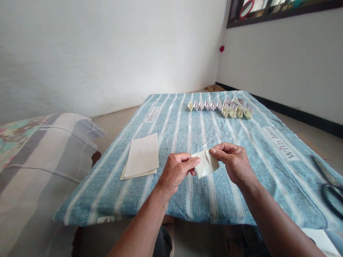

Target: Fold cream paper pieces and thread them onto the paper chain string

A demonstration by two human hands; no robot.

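Both hands hold a small folded piece of pale cream paper [205,165] above the near half of the table. My left hand [177,169] pinches its left edge, thumb on top. At the upper right corner, my right hand [233,160] grips it between thumb and fingers. Creases and a slanted flap show on the paper's face. Left of my left hand lies a short stack of loose paper sheets [143,155], cream and whitish. Farther back stand several folded paper shapes [232,107] in yellow-green and pale purple, set in rows.
A blue-and-white striped cloth [171,200] covers the table. Black-handled scissors [331,189] lie at the right edge. A striped cover [40,178] drapes over something at the left. White paper [320,241] shows at the lower right. Walls stand behind and to the right.
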